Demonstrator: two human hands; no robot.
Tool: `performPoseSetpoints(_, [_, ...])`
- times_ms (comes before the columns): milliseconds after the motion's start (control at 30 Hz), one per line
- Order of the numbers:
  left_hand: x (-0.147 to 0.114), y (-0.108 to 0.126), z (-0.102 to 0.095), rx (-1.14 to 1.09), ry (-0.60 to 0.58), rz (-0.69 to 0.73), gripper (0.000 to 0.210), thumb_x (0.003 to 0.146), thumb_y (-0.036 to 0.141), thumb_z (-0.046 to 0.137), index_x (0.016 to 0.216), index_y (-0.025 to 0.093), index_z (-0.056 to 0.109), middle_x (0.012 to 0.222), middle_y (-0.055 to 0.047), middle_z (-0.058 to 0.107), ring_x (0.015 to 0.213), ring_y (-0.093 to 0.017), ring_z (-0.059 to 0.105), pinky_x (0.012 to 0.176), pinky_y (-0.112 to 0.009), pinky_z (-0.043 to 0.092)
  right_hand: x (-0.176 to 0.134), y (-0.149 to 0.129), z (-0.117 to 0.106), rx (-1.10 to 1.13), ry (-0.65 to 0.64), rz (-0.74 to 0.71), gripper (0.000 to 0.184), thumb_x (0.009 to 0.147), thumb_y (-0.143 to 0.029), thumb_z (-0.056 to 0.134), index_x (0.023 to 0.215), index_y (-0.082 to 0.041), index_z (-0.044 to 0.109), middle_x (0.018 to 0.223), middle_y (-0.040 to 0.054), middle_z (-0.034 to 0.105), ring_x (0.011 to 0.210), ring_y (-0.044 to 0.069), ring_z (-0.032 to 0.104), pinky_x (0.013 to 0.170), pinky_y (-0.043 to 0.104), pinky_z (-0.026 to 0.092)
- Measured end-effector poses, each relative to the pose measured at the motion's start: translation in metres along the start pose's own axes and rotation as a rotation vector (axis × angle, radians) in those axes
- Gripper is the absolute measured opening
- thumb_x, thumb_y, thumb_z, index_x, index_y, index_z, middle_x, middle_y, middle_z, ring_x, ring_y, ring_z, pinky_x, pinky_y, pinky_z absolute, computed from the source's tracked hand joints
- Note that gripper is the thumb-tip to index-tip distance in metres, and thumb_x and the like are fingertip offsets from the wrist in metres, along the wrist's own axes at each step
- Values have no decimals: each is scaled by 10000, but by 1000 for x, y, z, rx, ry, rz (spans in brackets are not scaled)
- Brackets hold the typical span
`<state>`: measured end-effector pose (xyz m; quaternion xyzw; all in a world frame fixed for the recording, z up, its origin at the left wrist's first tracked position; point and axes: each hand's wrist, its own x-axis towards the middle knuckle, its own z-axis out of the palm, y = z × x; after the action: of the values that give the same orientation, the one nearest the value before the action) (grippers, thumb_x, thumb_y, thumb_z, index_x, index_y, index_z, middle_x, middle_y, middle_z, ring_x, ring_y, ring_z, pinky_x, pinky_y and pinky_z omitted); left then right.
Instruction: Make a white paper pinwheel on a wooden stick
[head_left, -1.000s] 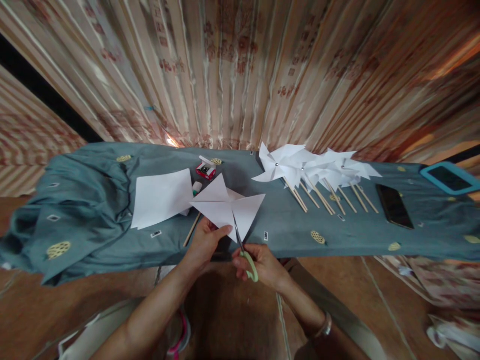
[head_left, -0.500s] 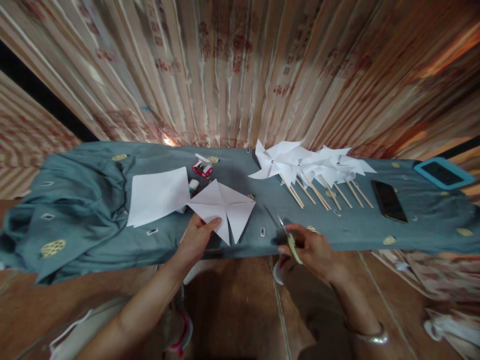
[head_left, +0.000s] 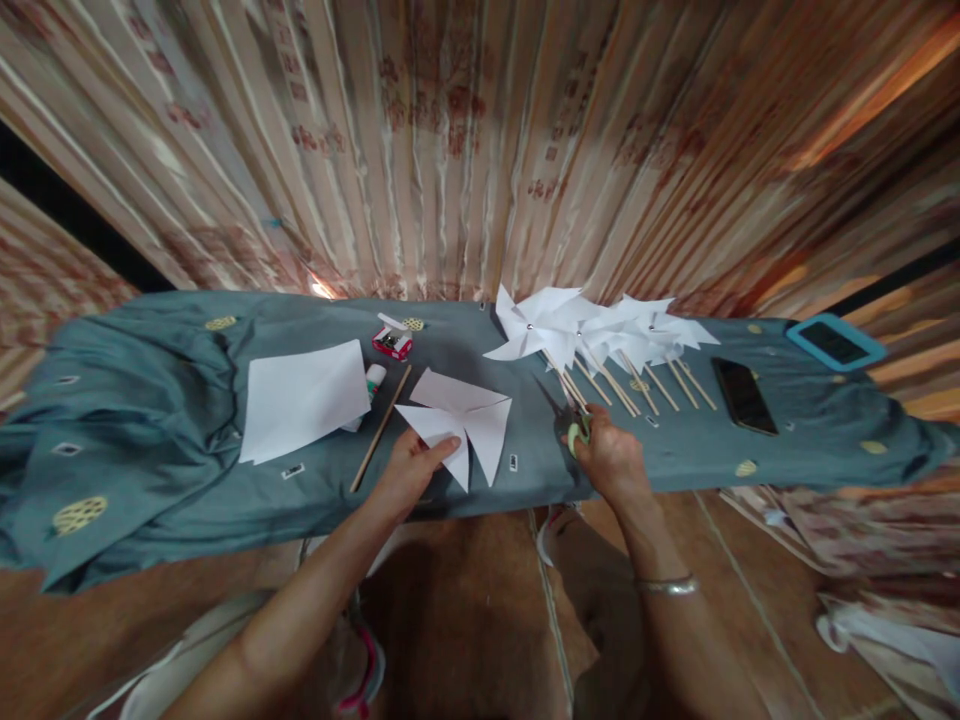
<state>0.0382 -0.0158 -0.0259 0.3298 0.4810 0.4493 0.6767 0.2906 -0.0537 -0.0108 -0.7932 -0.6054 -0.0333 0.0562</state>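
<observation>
My left hand pinches a white paper square near its front corner, thumb on top. Slits run from the corners of this sheet toward its middle, so its flaps spread apart. Around the pale green handles of a pair of scissors my right hand is closed, low over the cloth, with the blades pointing away from me. Just beyond the scissors lie several white paper pinwheels on wooden sticks. A single wooden stick rests left of the cut paper.
The long table has a grey-green cloth. On the left lie white paper sheets, partly over a glue stick. An opened red box sits behind. Toward the right are a black phone and a blue-framed device. A curtain hangs behind.
My right hand has lowered the scissors and turned its back upward. The cut paper has shifted right relative to the paper sheets, uncovering the single stick. The view has shifted slightly.
</observation>
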Motion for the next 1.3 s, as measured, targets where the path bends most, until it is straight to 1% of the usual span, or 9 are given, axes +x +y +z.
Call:
performPoseSetpoints(200, [2, 6, 1, -92, 22, 90, 482, 556, 326, 833, 973, 151, 668, 1060, -106, 720, 1041, -272, 641, 938, -395, 474, 12, -4, -8, 13, -80, 24, 401, 859, -229, 562, 1225, -70, 523, 809, 145, 718, 757, 273, 699, 617, 304, 437])
performPoseSetpoints(367, [8, 4, -7, -25, 111, 175, 550, 582, 298, 784, 1086, 175, 603, 1132, -91, 680, 1127, -273, 593, 989, -414, 432, 15, -5, -13, -19, -143, -14, 404, 854, -208, 554, 1238, -94, 508, 852, 125, 727, 828, 261, 704, 670, 288, 459])
performPoseSetpoints(567, [13, -2, -15, 71, 119, 278, 502, 569, 266, 738, 1039, 178, 586, 994, -51, 692, 968, -241, 630, 953, -415, 442, 18, -10, -18, -89, -230, -12, 358, 864, -210, 527, 1207, -106, 524, 906, 152, 727, 878, 278, 703, 691, 298, 452])
performPoseSetpoints(767, [3, -3, -12, 20, 39, 189, 487, 584, 258, 738, 1042, 194, 587, 1010, -52, 692, 972, -242, 638, 914, -405, 478, 21, -15, -23, -91, -269, -36, 388, 844, -261, 605, 1193, -107, 534, 942, 158, 724, 923, 286, 692, 714, 305, 452])
performPoseSetpoints(867, [-3, 0, -13, 37, 32, 104, 468, 579, 275, 758, 1014, 188, 606, 973, -52, 700, 927, -235, 652, 836, -379, 524, 23, -15, -21, -94, -267, -46, 406, 839, -272, 628, 1199, -105, 542, 955, 153, 728, 938, 284, 689, 728, 308, 456])
performPoseSetpoints(1000, [-6, 5, -19, 68, 1, 39, 395, 605, 325, 771, 945, 175, 637, 893, -45, 683, 809, -200, 653, 680, -329, 582, 25, -12, -20, -143, -270, -35, 303, 848, -308, 617, 1103, -145, 622, 925, 153, 734, 889, 290, 699, 688, 314, 466])
performPoseSetpoints(1133, [-5, 7, -31, 166, -21, 107, 354, 668, 428, 719, 880, 151, 655, 758, -18, 590, 717, -180, 601, 536, -309, 594, 22, -5, -25, -179, -256, -29, 225, 847, -332, 620, 984, -170, 692, 897, 171, 732, 851, 312, 697, 671, 341, 477])
performPoseSetpoints(1200, [-4, 7, -38, 219, -1, 172, 388, 724, 412, 667, 1016, 158, 641, 832, -32, 605, 738, -183, 605, 546, -318, 598, 21, -6, -27, -178, -211, -16, 239, 862, -339, 602, 984, -160, 703, 868, 183, 730, 828, 322, 696, 676, 364, 490])
performPoseSetpoints(1300, [-2, 7, -48, 406, 59, 352, 601, 787, 310, 605, 1358, 221, 442, 1268, -116, 569, 969, -239, 632, 712, -386, 599, 19, -24, -22, -59, -44, -78, 328, 922, -328, 504, 1129, -128, 661, 955, 195, 726, 900, 322, 685, 758, 399, 515])
